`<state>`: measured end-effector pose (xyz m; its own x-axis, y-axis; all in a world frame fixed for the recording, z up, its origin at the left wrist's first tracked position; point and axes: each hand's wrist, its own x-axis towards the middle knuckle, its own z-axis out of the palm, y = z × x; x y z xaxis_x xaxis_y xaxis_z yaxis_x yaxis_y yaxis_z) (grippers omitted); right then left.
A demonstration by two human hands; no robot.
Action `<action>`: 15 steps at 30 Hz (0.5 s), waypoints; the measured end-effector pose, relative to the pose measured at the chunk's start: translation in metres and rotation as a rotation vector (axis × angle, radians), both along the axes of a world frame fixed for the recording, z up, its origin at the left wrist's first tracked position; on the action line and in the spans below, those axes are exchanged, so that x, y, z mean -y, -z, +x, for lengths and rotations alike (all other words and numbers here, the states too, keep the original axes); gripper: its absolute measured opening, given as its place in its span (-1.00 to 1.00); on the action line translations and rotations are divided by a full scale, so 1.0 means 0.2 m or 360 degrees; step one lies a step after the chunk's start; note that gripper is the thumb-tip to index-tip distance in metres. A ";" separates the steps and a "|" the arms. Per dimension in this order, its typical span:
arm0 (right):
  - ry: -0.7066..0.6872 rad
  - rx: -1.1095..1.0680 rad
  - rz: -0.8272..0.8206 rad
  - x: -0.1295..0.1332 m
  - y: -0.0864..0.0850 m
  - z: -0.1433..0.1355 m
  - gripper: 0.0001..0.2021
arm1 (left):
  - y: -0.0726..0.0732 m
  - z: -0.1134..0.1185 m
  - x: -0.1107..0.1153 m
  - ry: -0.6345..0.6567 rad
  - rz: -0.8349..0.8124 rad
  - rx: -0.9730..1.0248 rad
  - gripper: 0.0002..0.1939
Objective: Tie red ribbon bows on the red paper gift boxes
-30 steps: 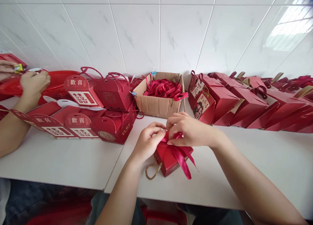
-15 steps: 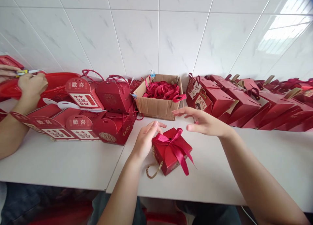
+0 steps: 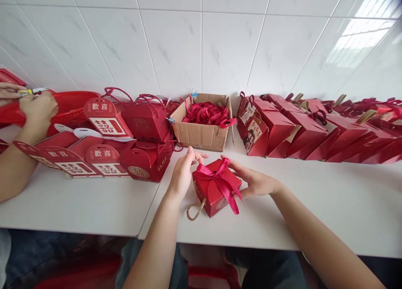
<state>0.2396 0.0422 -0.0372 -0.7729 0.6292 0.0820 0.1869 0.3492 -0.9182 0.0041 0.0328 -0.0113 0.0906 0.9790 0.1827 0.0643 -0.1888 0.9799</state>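
A small red gift box (image 3: 210,193) stands on the white table in front of me, a glossy crimson ribbon bow (image 3: 228,188) tied over its top. From its left side hangs a beige rope handle (image 3: 202,206). My left hand (image 3: 182,174) is beside the box's left back side, thumb up and fingers apart; whether it touches the box is unclear. On the right side, my right hand (image 3: 258,182) spans the box between thumb and fingers, its fingertips partly hidden behind the box.
A cardboard box (image 3: 201,136) of crimson ribbons stands behind the gift box. Red boxes with rope handles (image 3: 146,121) are stacked at left. A row of red boxes (image 3: 306,134) lines the wall at right. A co-worker's hands (image 3: 39,107) hold something small at far left, near a red basket (image 3: 77,100).
My right hand has come down from above and behind the gift box to its right side. My left hand stays by its left side, and the view has shifted slightly.
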 end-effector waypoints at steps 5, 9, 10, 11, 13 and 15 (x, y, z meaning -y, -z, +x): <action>0.0028 -0.0087 -0.0049 0.02 0.06 -0.09 0.17 | 0.02 0.02 -0.01 -0.0078 -0.0009 0.0140 -0.51; 0.0220 -0.0101 0.0027 0.10 0.05 -0.04 0.16 | 0.04 0.02 -0.03 -0.0167 0.0014 0.0305 -0.54; 0.0275 -0.0088 0.0042 0.14 0.05 0.00 0.15 | 0.04 0.01 -0.03 -0.0182 0.0018 0.0328 -0.54; 0.0333 -0.0063 0.0040 0.17 0.05 0.05 0.14 | 0.04 0.00 -0.04 -0.0196 0.0021 0.0332 -0.54; 0.0474 0.0018 -0.0013 0.26 0.06 0.19 0.10 | 0.03 -0.01 -0.04 -0.0205 0.0019 0.0276 -0.56; 0.0700 0.0107 -0.0045 0.35 0.09 0.34 0.04 | 0.02 -0.02 -0.04 -0.0160 -0.0003 0.0185 -0.60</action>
<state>0.3073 -0.0270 -0.0551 -0.4342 0.9006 0.0187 0.3716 0.1980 -0.9070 0.0006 0.0415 -0.0149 -0.0296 0.9824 0.1844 -0.0314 -0.1853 0.9822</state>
